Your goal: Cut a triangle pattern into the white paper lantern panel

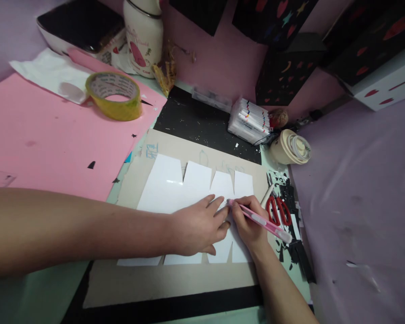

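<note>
A white sheet of paper [162,193], with narrow wedge-shaped notches along its far and near edges, lies flat on a beige board [175,281]. My left hand [202,225] rests on the sheet with fingers spread, holding it down and gripping nothing. Just right of those fingers, my right hand [251,222] grips a pink pen-shaped craft knife [261,220] like a pencil. The knife's tip end points down at the paper, close to my left fingertips; the blade itself is too small to make out.
Red-handled scissors [278,210] lie among black paper scraps [292,198] on the right. Behind are a marker set [251,120] and a lidded cup [288,147]. A yellow tape roll [121,105] stands on pink paper [54,148] at left, near a white bottle [144,38].
</note>
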Available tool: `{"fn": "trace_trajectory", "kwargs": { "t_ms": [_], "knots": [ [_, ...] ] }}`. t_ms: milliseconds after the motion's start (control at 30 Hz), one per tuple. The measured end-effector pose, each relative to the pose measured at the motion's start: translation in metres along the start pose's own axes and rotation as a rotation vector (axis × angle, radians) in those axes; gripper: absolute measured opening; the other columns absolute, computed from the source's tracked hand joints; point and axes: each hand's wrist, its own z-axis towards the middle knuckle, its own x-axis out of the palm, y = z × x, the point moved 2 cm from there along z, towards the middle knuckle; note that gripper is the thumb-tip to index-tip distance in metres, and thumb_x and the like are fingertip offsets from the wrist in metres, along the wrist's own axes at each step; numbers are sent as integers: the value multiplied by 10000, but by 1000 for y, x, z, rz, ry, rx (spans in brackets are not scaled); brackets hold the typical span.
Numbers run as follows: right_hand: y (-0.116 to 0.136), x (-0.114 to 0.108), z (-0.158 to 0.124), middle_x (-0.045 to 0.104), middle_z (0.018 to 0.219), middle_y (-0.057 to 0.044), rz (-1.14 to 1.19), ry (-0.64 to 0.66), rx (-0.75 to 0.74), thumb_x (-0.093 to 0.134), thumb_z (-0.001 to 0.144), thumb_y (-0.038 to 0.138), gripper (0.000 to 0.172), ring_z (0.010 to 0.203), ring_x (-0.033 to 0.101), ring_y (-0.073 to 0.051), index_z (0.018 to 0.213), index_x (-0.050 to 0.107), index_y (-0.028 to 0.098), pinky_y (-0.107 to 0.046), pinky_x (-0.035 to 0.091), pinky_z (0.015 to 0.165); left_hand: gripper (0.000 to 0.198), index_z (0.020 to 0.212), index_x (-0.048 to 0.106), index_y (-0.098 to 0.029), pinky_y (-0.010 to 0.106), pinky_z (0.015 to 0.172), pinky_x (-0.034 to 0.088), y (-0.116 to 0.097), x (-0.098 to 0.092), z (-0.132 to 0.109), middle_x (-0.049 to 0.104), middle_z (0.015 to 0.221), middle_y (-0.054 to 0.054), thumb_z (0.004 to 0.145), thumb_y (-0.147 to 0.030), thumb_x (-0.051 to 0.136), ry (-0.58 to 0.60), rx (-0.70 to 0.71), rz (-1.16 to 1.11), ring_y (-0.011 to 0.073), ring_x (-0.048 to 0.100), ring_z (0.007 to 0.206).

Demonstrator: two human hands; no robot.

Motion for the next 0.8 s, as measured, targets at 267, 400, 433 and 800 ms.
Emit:
{"fn": "trace_trajectory", "kwargs": {
  "t_ms": [267,400,433,800],
  "knots": [
    [1,0,1,673,617,10,-6,3,-53,606,850,237,132,520,617,-150,727,558,223,-262,455,480,628,1248,622,-176,508,1062,386,0,2,0,622,1321,172,812,-628,620,-1,-13,-16,375,500,1300],
    [-2,0,0,695,664,1,1,19,-59,604,853,225,117,544,636,-154,745,559,222,-264,468,495,658,1258,628,-162,509,1048,405,0,-1,1,629,1305,180,808,-642,609,1,-1,17,394,515,1277],
    [-2,0,0,694,666,2,5,22,-58,609,852,224,114,547,635,-153,748,563,221,-263,468,496,659,1266,625,-162,507,1047,407,0,-2,1,628,1307,178,817,-644,596,8,3,28,395,516,1276],
    [14,5,-1,628,633,24,67,-175,141,645,835,232,99,569,599,-149,769,574,215,-270,478,539,622,1223,635,-119,527,1055,390,2,-4,2,622,1308,204,845,-611,588,20,9,-18,408,507,1288]
  ]
}}
